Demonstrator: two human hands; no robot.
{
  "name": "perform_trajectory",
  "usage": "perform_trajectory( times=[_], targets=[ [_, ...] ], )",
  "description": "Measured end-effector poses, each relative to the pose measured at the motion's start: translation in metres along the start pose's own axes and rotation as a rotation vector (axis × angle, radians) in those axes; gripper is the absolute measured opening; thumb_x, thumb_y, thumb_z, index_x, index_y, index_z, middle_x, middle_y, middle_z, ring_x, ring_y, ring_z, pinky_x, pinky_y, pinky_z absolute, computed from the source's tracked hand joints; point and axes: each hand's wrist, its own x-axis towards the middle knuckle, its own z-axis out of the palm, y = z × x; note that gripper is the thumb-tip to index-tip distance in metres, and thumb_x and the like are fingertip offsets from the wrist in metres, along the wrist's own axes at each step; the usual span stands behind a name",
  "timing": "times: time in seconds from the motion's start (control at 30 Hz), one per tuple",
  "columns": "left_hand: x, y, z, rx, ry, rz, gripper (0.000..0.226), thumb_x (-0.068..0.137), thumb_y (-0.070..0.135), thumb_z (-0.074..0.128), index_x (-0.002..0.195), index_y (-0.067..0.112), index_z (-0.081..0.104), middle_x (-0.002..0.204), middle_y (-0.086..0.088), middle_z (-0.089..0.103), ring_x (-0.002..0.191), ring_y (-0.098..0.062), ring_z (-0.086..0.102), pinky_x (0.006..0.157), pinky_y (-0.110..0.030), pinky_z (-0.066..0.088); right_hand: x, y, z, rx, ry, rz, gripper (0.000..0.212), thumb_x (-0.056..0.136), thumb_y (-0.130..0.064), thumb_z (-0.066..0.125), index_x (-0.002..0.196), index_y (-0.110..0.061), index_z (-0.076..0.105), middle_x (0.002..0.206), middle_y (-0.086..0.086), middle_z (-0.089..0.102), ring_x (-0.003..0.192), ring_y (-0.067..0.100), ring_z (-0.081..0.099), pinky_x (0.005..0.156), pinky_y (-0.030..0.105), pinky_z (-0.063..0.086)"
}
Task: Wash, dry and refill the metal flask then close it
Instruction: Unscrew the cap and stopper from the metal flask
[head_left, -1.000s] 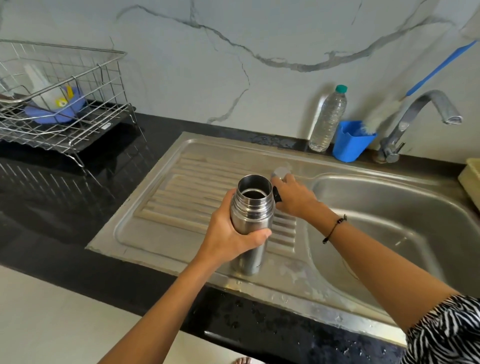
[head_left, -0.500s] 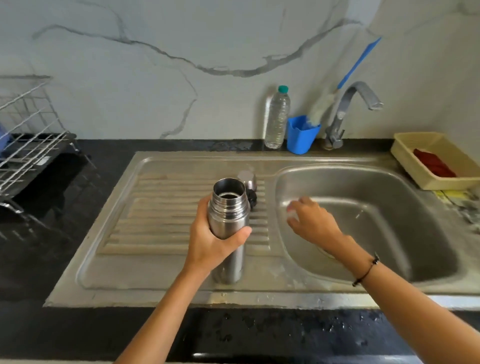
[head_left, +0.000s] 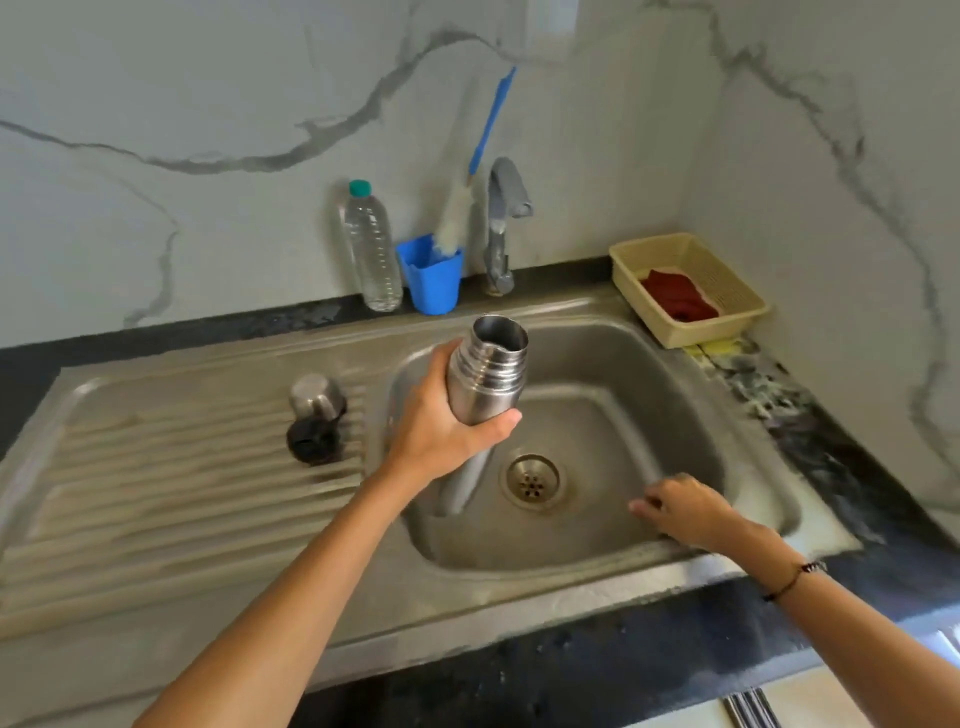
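My left hand (head_left: 441, 426) grips the open metal flask (head_left: 485, 376) around its upper body and holds it tilted over the left side of the sink basin (head_left: 675, 395), mouth toward the tap (head_left: 501, 223). The flask's steel cup lid (head_left: 316, 397) and black stopper (head_left: 311, 441) lie on the ribbed drainboard (head_left: 171, 483). Over the basin's front right part my right hand (head_left: 685, 512) hovers with loosely curled fingers and holds nothing.
A clear water bottle (head_left: 371, 249) with a teal cap stands by the wall beside a blue cup (head_left: 431, 278) holding a bottle brush (head_left: 457, 208). A yellow basket (head_left: 727, 270) with a red cloth (head_left: 678, 299) sits right of the sink. The drain (head_left: 532, 480) is uncovered.
My left hand has carried the flask from the drainboard to over the basin and tilted it. My right hand left the lid and stopper on the drainboard and moved to the basin's front right.
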Motion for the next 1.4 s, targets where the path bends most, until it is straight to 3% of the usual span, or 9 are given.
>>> perform_trajectory(
  times=[0.07,0.13,0.23,0.37,0.83,1.1,1.23,1.4],
  targets=[
    [0.014,-0.006,0.029,0.040,-0.099,-0.012,0.069,0.062,0.021,0.087,0.114,0.032,0.043,0.100,0.022,0.057,0.088,0.013,0.057,0.075,-0.003,0.040,-0.003,0.008,0.001,-0.004,-0.011,0.008,0.045,0.097,-0.048,0.036,0.067,-0.017,0.048,0.080,0.004,0.058,0.096,0.025,0.058,0.071,0.031,0.040],
    [0.027,-0.013,0.054,0.127,-0.189,-0.024,0.070,0.065,0.020,0.087,0.119,0.028,0.042,0.102,0.019,0.056,0.089,0.005,0.057,0.077,-0.006,0.041,0.001,0.010,0.005,-0.008,-0.010,0.018,0.051,0.095,-0.054,0.033,0.077,-0.015,0.060,0.088,0.005,0.061,0.096,0.026,0.060,0.069,0.030,0.039],
    [0.042,-0.026,0.080,0.290,-0.319,-0.022,0.079,0.067,0.028,0.085,0.130,0.020,0.039,0.111,0.009,0.055,0.099,-0.012,0.057,0.085,-0.027,0.049,0.004,0.005,0.004,-0.085,-0.061,0.038,0.056,0.094,-0.057,0.029,0.105,-0.014,0.063,0.114,0.009,0.063,0.108,0.028,0.057,0.081,0.034,0.041],
    [0.061,-0.043,0.099,0.469,-0.469,-0.076,0.081,0.069,0.037,0.081,0.132,0.021,0.034,0.120,0.000,0.054,0.103,-0.020,0.057,0.087,-0.040,0.050,0.005,0.003,0.001,-0.127,-0.061,0.010,0.055,0.095,-0.055,0.028,0.115,-0.014,0.059,0.120,0.008,0.061,0.110,0.028,0.057,0.087,0.038,0.043],
    [0.088,-0.064,0.122,0.837,-0.734,-0.009,0.077,0.074,0.042,0.073,0.132,0.016,0.030,0.118,-0.009,0.053,0.096,-0.026,0.056,0.079,-0.038,0.051,0.005,0.002,0.001,-0.111,0.028,0.036,0.056,0.091,-0.058,0.033,0.108,-0.014,0.063,0.108,0.006,0.065,0.099,0.027,0.061,0.078,0.033,0.043],
    [0.085,-0.074,0.131,0.894,-0.781,0.052,0.075,0.073,0.043,0.072,0.130,0.016,0.030,0.111,-0.006,0.054,0.085,-0.021,0.053,0.065,-0.029,0.043,0.002,0.000,-0.002,-0.101,0.029,0.059,0.054,0.092,-0.056,0.034,0.103,-0.012,0.063,0.102,0.006,0.066,0.093,0.026,0.062,0.076,0.034,0.045],
    [0.085,-0.076,0.133,0.997,-0.806,0.120,0.071,0.072,0.044,0.071,0.125,0.015,0.033,0.104,-0.005,0.057,0.084,-0.025,0.058,0.069,-0.035,0.052,0.002,0.000,-0.001,-0.101,0.048,0.063,0.053,0.092,-0.055,0.035,0.097,-0.011,0.064,0.099,0.006,0.066,0.091,0.027,0.062,0.073,0.034,0.044],
    [0.087,-0.078,0.132,1.024,-0.809,0.129,0.066,0.070,0.045,0.070,0.117,0.016,0.035,0.094,-0.002,0.056,0.078,-0.025,0.056,0.062,-0.033,0.045,0.002,0.000,-0.001,-0.102,0.073,0.048,0.053,0.092,-0.053,0.035,0.097,-0.009,0.064,0.101,0.008,0.066,0.093,0.029,0.062,0.074,0.033,0.043]
  ],
)
